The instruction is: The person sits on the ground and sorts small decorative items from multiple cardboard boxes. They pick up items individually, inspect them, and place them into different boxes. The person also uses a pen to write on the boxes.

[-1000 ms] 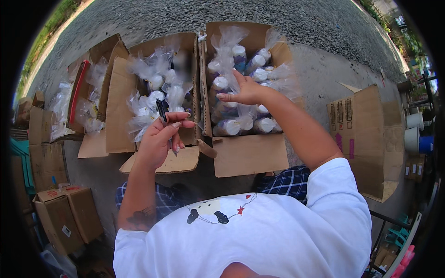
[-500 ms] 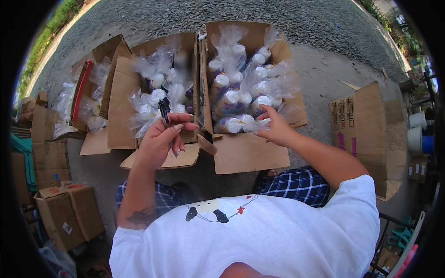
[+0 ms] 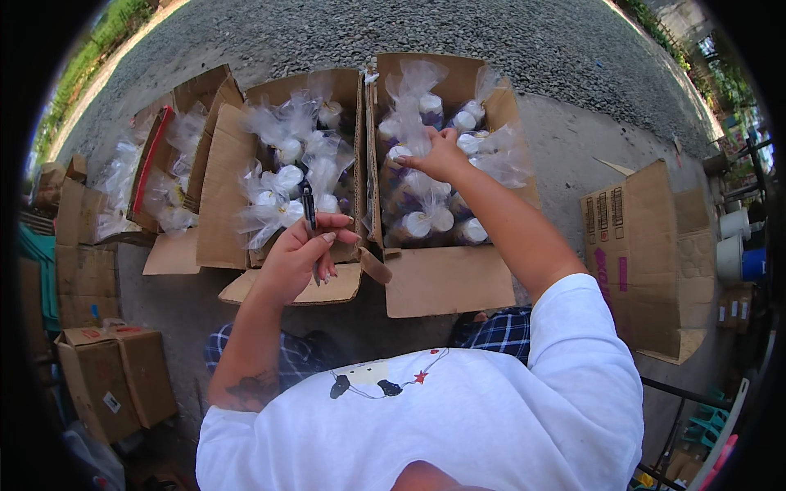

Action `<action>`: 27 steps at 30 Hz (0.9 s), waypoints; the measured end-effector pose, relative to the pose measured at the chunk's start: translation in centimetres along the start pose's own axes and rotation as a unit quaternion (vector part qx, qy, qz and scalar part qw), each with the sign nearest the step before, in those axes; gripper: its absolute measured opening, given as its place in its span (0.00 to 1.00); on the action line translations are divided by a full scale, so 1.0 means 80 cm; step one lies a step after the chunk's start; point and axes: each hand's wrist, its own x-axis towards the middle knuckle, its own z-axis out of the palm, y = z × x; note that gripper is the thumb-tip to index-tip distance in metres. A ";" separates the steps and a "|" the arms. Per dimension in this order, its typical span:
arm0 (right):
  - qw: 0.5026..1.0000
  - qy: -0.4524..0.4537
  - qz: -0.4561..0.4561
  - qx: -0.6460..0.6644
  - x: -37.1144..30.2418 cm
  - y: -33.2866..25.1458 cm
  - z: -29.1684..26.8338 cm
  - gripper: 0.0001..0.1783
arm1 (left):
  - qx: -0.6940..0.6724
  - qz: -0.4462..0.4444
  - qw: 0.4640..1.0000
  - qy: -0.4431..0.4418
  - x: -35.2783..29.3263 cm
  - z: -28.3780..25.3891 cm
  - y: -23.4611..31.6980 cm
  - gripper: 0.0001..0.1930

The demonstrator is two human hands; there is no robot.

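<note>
My left hand (image 3: 303,254) holds a black pen (image 3: 308,204) between thumb and fingers, in front of the middle cardboard box (image 3: 214,196). Inside that box stand clear plastic bags of white-capped bottles (image 3: 288,177). My right hand (image 3: 442,155) reaches into the right cardboard box (image 3: 512,110), its thumb and fingers closed round the upper part of a clear plastic bag (image 3: 416,141). More bagged bottles with white caps (image 3: 416,223) fill this box around my hand and under my forearm. Purple shows through some of the plastic.
Further boxes with clear bags (image 3: 123,184) stand at the left. Open flaps (image 3: 449,282) stick out toward my knees. A flattened carton (image 3: 630,262) leans at the right, and two closed cartons (image 3: 115,380) sit at the lower left. Gravel (image 3: 458,41) lies beyond the boxes.
My right hand has moved from the near edge of the right box farther in and left, closing on a plastic bag. My left hand keeps the pen and has shifted slightly right and nearer.
</note>
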 end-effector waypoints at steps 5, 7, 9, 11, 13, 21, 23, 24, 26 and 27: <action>0.984 -0.107 -0.111 -0.088 -0.042 0.006 -0.008 0.68 | 0.003 -0.007 1.000 0.003 0.002 -0.007 -0.007 0.13; 0.967 -0.175 -0.144 -0.112 -0.071 0.001 -0.028 0.70 | 0.005 -0.011 1.000 0.004 0.004 -0.009 -0.006 0.13; 0.985 -0.115 -0.119 -0.052 -0.075 0.013 -0.019 0.70 | 0.005 -0.014 1.000 -0.002 0.005 -0.006 -0.003 0.13; 0.995 -0.031 -0.094 0.032 -0.069 0.027 -0.006 0.69 | 0.005 -0.016 1.000 -0.010 0.008 -0.005 -0.005 0.13; 0.985 0.074 -0.072 0.141 -0.050 0.039 0.009 0.68 | 0.007 -0.016 1.000 -0.018 0.014 -0.006 -0.011 0.13; 0.971 -0.015 -0.088 0.220 0.027 0.001 0.002 0.47 | 0.014 -0.020 1.000 -0.012 0.018 -0.006 -0.011 0.13; 0.977 -0.045 -0.079 0.192 0.043 0.001 0.000 0.40 | 0.016 -0.017 1.000 -0.013 0.021 -0.007 -0.010 0.13; 0.984 -0.029 -0.082 0.158 0.054 0.002 0.002 0.37 | 0.014 -0.017 1.000 -0.016 0.022 -0.007 -0.011 0.13; 0.989 0.048 -0.095 0.103 0.065 0.013 0.010 0.33 | 0.014 -0.021 1.000 -0.019 0.021 -0.007 -0.011 0.13; 0.985 0.109 -0.105 0.084 0.057 0.007 0.013 0.32 | 0.016 -0.024 0.999 -0.017 0.020 -0.007 -0.011 0.13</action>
